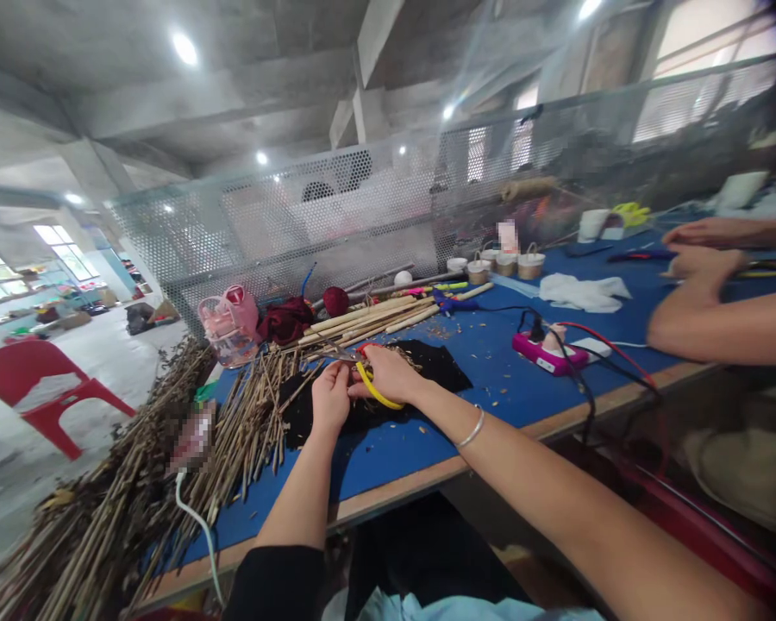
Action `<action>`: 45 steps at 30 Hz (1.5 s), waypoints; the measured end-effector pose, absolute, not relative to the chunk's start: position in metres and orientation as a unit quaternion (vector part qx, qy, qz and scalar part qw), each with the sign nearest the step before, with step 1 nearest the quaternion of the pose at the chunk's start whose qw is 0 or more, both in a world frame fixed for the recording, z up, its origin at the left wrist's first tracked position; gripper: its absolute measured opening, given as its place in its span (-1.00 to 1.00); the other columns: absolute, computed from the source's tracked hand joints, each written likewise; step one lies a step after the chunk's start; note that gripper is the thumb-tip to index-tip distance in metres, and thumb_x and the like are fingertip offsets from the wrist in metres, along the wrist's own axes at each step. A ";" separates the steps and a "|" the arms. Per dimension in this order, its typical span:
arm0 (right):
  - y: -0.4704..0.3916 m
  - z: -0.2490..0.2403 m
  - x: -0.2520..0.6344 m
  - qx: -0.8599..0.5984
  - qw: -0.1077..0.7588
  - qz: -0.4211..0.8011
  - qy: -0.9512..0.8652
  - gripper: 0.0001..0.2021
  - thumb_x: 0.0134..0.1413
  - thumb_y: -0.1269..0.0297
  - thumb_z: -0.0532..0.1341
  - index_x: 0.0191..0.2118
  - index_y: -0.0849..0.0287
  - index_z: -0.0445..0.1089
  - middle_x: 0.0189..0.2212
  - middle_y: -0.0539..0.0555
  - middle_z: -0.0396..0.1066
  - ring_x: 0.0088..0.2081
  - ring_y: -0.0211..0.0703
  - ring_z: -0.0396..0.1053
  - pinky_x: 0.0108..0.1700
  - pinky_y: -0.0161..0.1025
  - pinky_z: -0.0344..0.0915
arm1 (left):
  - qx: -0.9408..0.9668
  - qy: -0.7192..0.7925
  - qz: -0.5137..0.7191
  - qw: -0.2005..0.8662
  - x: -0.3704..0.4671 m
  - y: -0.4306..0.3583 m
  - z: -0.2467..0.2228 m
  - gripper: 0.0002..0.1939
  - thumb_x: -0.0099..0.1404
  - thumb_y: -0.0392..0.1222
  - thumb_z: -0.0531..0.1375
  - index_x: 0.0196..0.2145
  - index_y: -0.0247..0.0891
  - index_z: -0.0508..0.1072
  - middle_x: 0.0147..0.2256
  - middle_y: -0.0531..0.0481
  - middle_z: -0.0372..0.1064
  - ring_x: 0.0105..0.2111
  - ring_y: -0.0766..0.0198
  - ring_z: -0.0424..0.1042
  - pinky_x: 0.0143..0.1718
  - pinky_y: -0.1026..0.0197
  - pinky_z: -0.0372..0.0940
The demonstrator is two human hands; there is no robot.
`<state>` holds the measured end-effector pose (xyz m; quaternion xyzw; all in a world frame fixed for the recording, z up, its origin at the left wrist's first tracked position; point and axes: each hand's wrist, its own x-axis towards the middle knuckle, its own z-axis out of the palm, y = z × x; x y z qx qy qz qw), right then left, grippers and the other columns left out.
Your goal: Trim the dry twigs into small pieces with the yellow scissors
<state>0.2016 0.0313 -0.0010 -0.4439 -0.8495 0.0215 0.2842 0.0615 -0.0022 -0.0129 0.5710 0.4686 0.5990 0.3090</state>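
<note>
My right hand [391,377] is closed around scissors [376,390] with yellow and red handles, their blades pointing away to the left. Right beside it, my left hand [329,398] has its fingers pinched together near the blades; what they hold is too small to make out. Under both hands lies a black cloth [443,366], strewn with small dry bits. Many thin dry twigs [255,423] are heaped just left of my left hand. Beyond the hands, thicker peeled sticks [362,317] lie in a loose bundle.
A glue gun [453,302] and a magenta power strip [549,354] with cables lie on the blue tabletop [491,414]. A pink clear bag [233,323], dark red yarn [334,300] and small pots [530,263] stand behind. At right are a co-worker's arms [724,302].
</note>
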 end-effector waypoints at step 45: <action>0.031 -0.003 0.201 -0.466 0.277 0.061 -0.838 -0.43 -0.21 -0.21 0.19 -0.22 0.17 0.15 -0.37 0.09 0.37 -0.34 -0.09 0.37 -0.38 -0.29 0.08 | 0.508 0.481 0.634 0.330 0.062 -0.001 -0.010 -0.70 0.03 -0.06 0.22 -0.34 -0.35 0.49 -0.48 -0.03 0.45 -0.56 0.35 0.35 -0.52 0.34 0.24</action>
